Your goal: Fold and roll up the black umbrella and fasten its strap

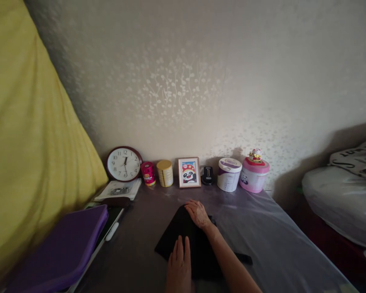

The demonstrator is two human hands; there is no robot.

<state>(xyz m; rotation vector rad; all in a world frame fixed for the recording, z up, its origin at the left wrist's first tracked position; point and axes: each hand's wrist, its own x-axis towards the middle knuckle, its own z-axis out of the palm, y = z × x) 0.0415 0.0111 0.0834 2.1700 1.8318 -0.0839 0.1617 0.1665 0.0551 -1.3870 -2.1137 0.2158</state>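
Observation:
A black folded cloth (pixel 173 238) lies on the grey table (pixel 140 232) in front of me. My left hand (pixel 179 264) rests flat on its near part, fingers stretched out and together. My right hand (pixel 197 213) reaches further and lies palm down on the cloth's far edge, fingers extended. Neither hand grips anything. A dark strip of the cloth (pixel 243 258) sticks out to the right of my right forearm.
Along the wall stand a round clock (pixel 124 163), a red tin (pixel 148 173), a gold tin (pixel 165 173), a framed panda picture (pixel 189 172), a small black device (pixel 208 175), a white tub (pixel 229 174) and a pink container (pixel 253 175). A purple case (pixel 64 248) and papers (pixel 118 189) lie left.

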